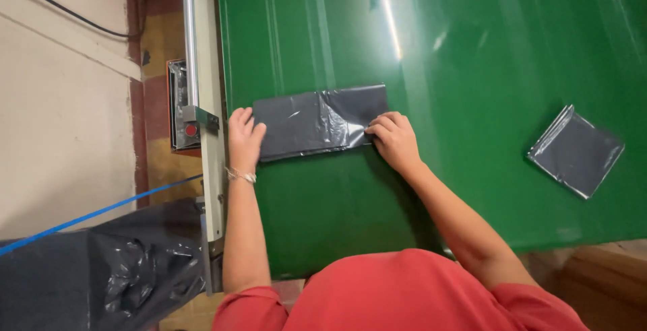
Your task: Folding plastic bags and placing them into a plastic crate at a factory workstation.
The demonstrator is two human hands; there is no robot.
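A folded dark grey plastic bag (317,122) is kept flat on the green desk (472,55), pinned at its left end under the left hand (244,139) and at its right edge under the right hand (394,139), fingers (377,127) pressed together on the creases so that the slippery film is not sprung open.

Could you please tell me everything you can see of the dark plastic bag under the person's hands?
The dark plastic bag is a glossy grey-black film folded into a flat, wrinkled oblong. It lies lengthwise on the green table, near its left edge. The left hand presses its left end; the right hand pins its lower right corner.
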